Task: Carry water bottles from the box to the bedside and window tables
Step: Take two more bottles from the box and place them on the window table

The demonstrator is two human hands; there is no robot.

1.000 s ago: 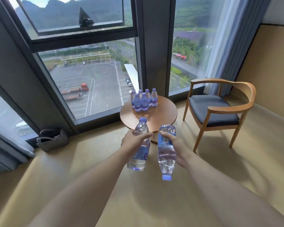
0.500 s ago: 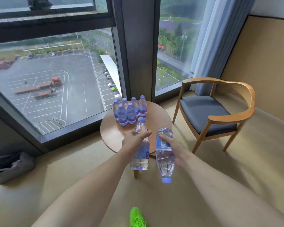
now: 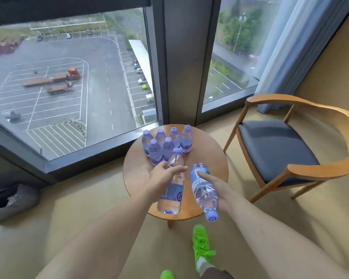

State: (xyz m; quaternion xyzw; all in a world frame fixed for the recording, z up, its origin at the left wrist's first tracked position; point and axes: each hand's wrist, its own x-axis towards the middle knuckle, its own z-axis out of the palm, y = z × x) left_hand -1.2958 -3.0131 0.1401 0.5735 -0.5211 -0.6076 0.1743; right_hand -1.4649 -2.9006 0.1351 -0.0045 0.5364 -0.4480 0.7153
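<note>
Left hand [image 3: 161, 178] grips upright bottle [image 3: 172, 188]; right hand [image 3: 218, 188] grips inverted bottle [image 3: 203, 190], cap down.

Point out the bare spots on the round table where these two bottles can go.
Bare wood shows on the round table along its right edge, beside the chair, and on the left part near the left hand. The far side by the window is crowded with six standing bottles.

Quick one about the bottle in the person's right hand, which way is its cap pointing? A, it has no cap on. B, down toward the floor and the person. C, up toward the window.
B: the right hand grips its bottle upside down, cap low near the green shoe, while the left hand holds its bottle cap-up.
</note>
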